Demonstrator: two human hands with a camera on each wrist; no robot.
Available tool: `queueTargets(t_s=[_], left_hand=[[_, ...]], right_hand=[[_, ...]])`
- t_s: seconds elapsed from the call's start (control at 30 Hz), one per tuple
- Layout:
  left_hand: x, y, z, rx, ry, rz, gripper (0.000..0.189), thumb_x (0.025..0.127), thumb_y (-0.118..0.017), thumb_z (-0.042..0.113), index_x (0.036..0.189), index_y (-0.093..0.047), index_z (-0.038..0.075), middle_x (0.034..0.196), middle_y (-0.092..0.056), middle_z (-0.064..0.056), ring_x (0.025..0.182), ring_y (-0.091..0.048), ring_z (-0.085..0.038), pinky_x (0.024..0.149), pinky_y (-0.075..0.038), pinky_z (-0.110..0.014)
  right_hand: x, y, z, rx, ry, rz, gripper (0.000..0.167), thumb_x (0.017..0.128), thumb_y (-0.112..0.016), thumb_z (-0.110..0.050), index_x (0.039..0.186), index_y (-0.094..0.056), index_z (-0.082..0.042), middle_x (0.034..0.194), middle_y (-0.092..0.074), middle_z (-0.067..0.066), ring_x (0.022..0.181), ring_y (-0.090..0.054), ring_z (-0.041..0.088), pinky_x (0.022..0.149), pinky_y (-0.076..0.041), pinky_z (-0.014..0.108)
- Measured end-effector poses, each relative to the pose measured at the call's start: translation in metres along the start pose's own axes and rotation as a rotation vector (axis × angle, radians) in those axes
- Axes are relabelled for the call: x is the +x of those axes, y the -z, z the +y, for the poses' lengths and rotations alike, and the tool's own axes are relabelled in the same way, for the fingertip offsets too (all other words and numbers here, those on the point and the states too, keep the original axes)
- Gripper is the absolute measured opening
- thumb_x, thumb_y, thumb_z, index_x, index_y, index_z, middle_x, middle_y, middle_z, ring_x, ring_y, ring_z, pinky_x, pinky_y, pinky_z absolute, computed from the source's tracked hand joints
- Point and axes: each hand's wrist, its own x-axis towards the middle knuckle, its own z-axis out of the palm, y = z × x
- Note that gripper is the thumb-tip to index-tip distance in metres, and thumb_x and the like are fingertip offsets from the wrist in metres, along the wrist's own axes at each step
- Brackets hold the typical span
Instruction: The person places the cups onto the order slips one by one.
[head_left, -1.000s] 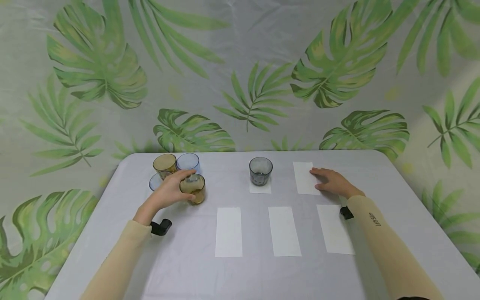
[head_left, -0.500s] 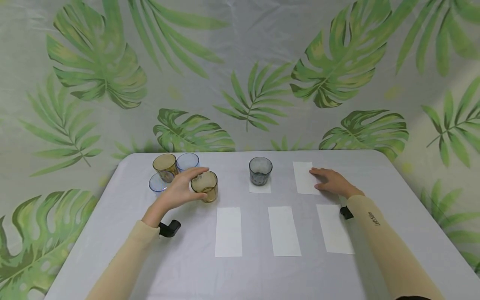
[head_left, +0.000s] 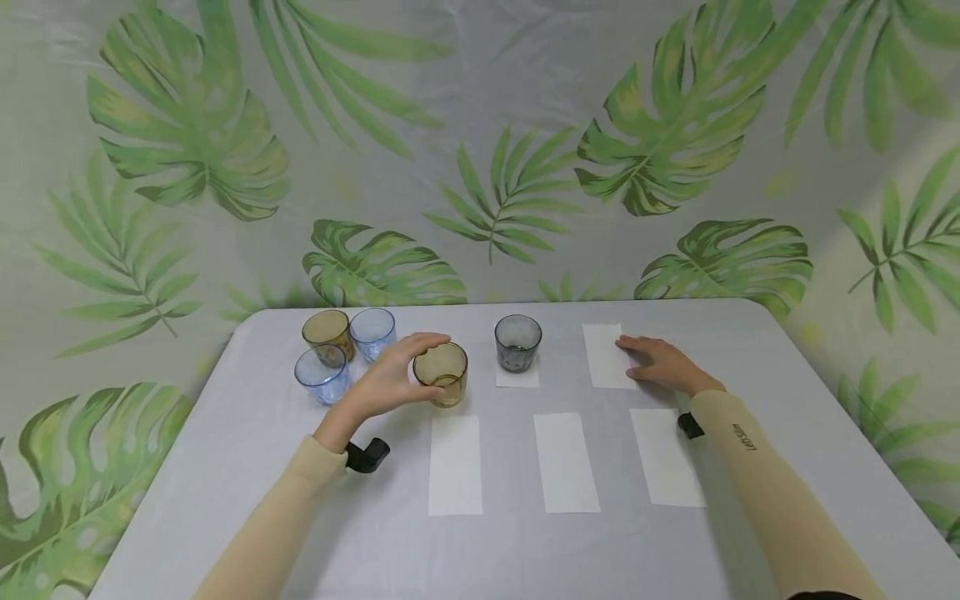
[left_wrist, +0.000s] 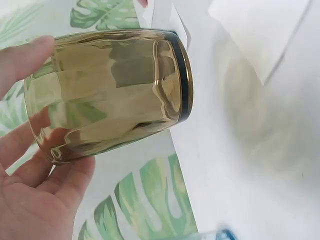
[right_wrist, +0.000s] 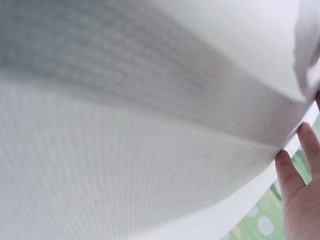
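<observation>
My left hand [head_left: 386, 382] grips an amber drinking glass [head_left: 444, 375] from its left side, thumb on one side and fingers round the other. In the left wrist view the faceted amber glass [left_wrist: 110, 90] hangs above the white cloth, its thick base towards the table. My right hand [head_left: 663, 367] rests at the right edge of a white paper card [head_left: 602, 354] in the back row, its fingers extended. In the right wrist view, fingertips [right_wrist: 283, 157] touch the white surface. A grey glass [head_left: 517, 343] stands upright on another card [head_left: 517, 380] between the hands.
At the back left stand a second amber glass [head_left: 326, 329] and two blue glasses, one behind [head_left: 373, 335] and one in front [head_left: 322, 379]. Nearer me lie three white cards, left [head_left: 455, 467], middle [head_left: 567, 462] and right [head_left: 667, 458]. A leaf-patterned cloth [head_left: 495, 167] hangs behind the table.
My left hand has carried the amber glass rightward, away from the cluster of glasses and closer to the grey one. The right hand stays where it was.
</observation>
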Motion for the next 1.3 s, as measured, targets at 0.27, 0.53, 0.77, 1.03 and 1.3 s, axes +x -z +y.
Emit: queueTargets(t_s=[0.27, 0.53, 0.77, 1.03, 1.3], left_hand=[[0.014, -0.020, 0.009, -0.087, -0.064, -0.019, 0.070, 0.074, -0.083, 0.010, 0.136, -0.052, 0.003, 0.135, -0.051, -0.012, 0.122, -0.048, -0.026, 0.100, -0.044, -0.040], [0.024, -0.035, 0.017, -0.115, -0.108, -0.042, 0.071, 0.074, -0.083, 0.010, 0.137, -0.050, 0.004, 0.137, -0.050, -0.010, 0.125, -0.046, -0.024, 0.102, -0.043, -0.038], [0.034, -0.048, 0.027, -0.125, -0.120, -0.086, 0.071, 0.076, -0.082, 0.011, 0.138, -0.049, 0.004, 0.138, -0.048, -0.012, 0.127, -0.045, -0.025, 0.104, -0.041, -0.037], [0.049, -0.065, 0.039, -0.116, -0.140, -0.111, 0.070, 0.076, -0.082, 0.015, 0.138, -0.050, 0.005, 0.140, -0.048, -0.011, 0.130, -0.041, -0.024, 0.107, -0.036, -0.040], [0.064, -0.084, 0.046, -0.108, -0.158, -0.120, 0.069, 0.077, -0.081, 0.015, 0.137, -0.050, 0.005, 0.139, -0.047, -0.013, 0.129, -0.042, -0.025, 0.107, -0.036, -0.037]], right_hand=[[-0.001, 0.000, -0.002, 0.011, -0.004, 0.008, 0.061, 0.090, -0.066, -0.014, 0.139, -0.041, 0.009, 0.144, -0.033, 0.030, 0.133, -0.023, 0.050, 0.108, -0.019, 0.063], [0.000, 0.000, 0.000, 0.006, -0.005, 0.008, 0.061, 0.090, -0.067, -0.014, 0.139, -0.041, 0.009, 0.144, -0.033, 0.030, 0.134, -0.023, 0.050, 0.108, -0.018, 0.062], [0.000, 0.000, -0.001, 0.010, -0.007, 0.005, 0.061, 0.089, -0.067, -0.014, 0.139, -0.041, 0.009, 0.144, -0.033, 0.030, 0.134, -0.022, 0.050, 0.108, -0.018, 0.063], [0.000, 0.000, -0.002, -0.004, -0.003, 0.006, 0.059, 0.089, -0.067, -0.012, 0.139, -0.042, 0.010, 0.143, -0.035, 0.031, 0.133, -0.024, 0.050, 0.108, -0.019, 0.062], [-0.001, 0.001, -0.004, -0.015, -0.003, 0.005, 0.059, 0.089, -0.066, -0.012, 0.139, -0.042, 0.010, 0.143, -0.035, 0.031, 0.133, -0.025, 0.051, 0.108, -0.020, 0.062]])
